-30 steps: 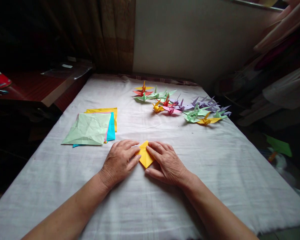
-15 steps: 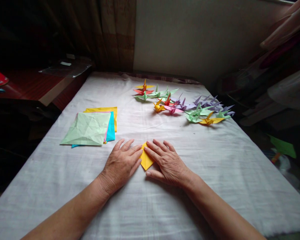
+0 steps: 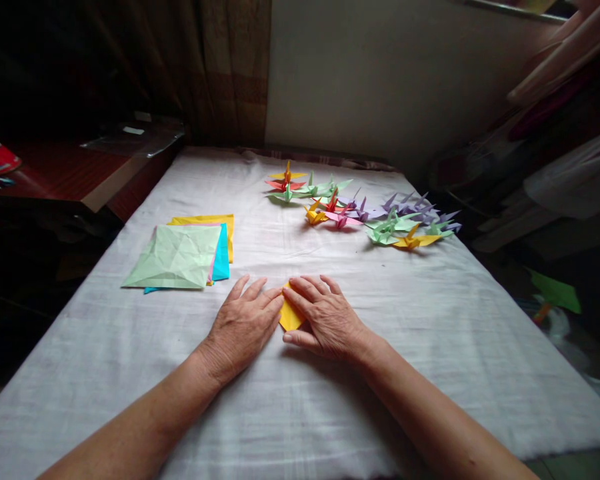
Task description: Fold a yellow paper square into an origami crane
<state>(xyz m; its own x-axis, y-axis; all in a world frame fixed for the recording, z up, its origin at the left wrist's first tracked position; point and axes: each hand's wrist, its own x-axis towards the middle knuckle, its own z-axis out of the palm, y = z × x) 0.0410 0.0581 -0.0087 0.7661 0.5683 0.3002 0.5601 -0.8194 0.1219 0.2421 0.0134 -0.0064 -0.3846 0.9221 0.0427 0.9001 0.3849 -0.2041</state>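
Note:
A small folded piece of yellow origami paper [image 3: 291,316] lies flat on the white cloth, its upper and right parts covered by fingers. My left hand [image 3: 247,320] rests palm down beside it, fingers stretched out, the index fingertip touching the paper's left edge. From the other side my right hand [image 3: 325,317] lies over the paper's right part with its fingers extended, pressing it down. The right thumb sits just below the lower tip. Neither hand is closed around anything.
A stack of square paper sheets [image 3: 175,257], pale green on top, lies to the left. Several folded paper cranes [image 3: 340,219] in many colours stand at the back right. A dark wooden table [image 3: 55,175] adjoins at left; hanging clothes [image 3: 575,173] are at right.
My right hand has slid slightly left and covers more of the yellow paper. The paper's lower tip now looks blunter. My left hand has hardly moved, and the view has shifted a little.

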